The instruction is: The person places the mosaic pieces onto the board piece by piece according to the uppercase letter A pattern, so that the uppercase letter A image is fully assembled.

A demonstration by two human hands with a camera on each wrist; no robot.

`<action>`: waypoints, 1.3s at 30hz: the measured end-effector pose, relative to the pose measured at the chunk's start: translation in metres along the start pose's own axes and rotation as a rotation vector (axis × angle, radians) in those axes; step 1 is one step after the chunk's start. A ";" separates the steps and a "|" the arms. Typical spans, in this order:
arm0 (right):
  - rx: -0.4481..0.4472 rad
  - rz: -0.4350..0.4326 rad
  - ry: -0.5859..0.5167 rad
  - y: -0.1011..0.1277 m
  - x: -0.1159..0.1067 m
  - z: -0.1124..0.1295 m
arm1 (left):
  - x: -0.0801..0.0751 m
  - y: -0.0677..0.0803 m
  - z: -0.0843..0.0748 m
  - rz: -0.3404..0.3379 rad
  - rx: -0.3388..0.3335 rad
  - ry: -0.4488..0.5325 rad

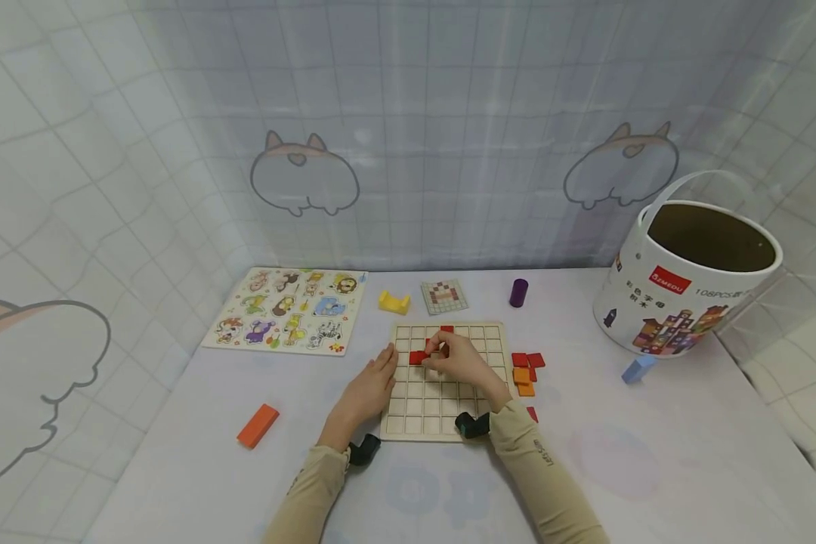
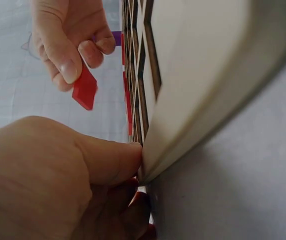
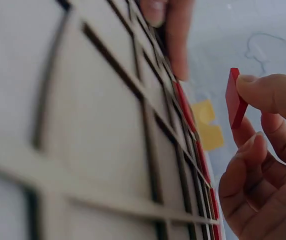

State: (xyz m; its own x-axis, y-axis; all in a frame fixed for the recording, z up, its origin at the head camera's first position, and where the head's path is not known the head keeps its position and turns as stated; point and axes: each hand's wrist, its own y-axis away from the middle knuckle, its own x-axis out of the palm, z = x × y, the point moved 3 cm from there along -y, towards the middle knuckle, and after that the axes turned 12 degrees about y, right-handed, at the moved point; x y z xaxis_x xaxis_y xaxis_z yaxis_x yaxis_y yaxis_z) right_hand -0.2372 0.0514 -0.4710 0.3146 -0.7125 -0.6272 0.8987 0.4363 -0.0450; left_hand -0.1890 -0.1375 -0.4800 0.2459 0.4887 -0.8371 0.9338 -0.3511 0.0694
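Red tile (image 2: 85, 89) pinched between thumb and fingertips of the right hand (image 1: 457, 363), held over the upper middle of the wooden grid board (image 1: 408, 408), next to red tiles (image 1: 416, 357) already in cells. Left hand (image 1: 367, 391) rests on the board's left edge, fingers pressed together and fairly straight, thumb against the rim; it seems to grip nothing, though the wrist view is too close to be sure. Outward: loose red and orange tiles (image 1: 525, 372) right of board, white bucket (image 1: 680, 302) reading "108PCS" with a red label, apparently "EMEDU".
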 end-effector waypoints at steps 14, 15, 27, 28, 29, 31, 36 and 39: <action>-0.086 0.018 0.074 -0.001 0.024 -0.001 | -0.002 0.001 -0.002 -0.011 0.011 0.000; -0.089 0.018 0.078 -0.001 0.024 0.000 | -0.002 0.001 -0.002 -0.010 0.010 0.002; -0.114 0.021 0.127 0.000 0.025 0.002 | -0.001 -0.001 -0.001 -0.013 0.010 -0.002; -0.112 0.020 0.128 0.000 0.025 0.002 | -0.001 -0.001 -0.001 -0.013 0.010 -0.001; -0.110 0.019 0.128 0.000 0.025 0.002 | -0.001 -0.001 -0.001 -0.012 0.009 0.001; -0.099 0.019 0.126 0.000 0.025 0.001 | -0.001 -0.001 -0.001 -0.012 0.008 0.001; -0.070 0.025 0.080 -0.001 0.024 0.001 | 0.000 -0.001 0.000 -0.010 0.007 0.005; -0.052 0.016 0.031 -0.001 0.015 0.001 | 0.000 -0.001 0.000 -0.006 0.000 0.009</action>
State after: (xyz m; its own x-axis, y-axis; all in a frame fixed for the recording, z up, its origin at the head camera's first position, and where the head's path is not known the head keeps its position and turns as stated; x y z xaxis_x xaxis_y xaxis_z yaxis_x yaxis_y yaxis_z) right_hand -0.2332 0.0396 -0.4798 0.3186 -0.6882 -0.6519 0.8763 0.4761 -0.0743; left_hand -0.1903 -0.1371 -0.4798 0.2431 0.4981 -0.8324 0.9352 -0.3482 0.0647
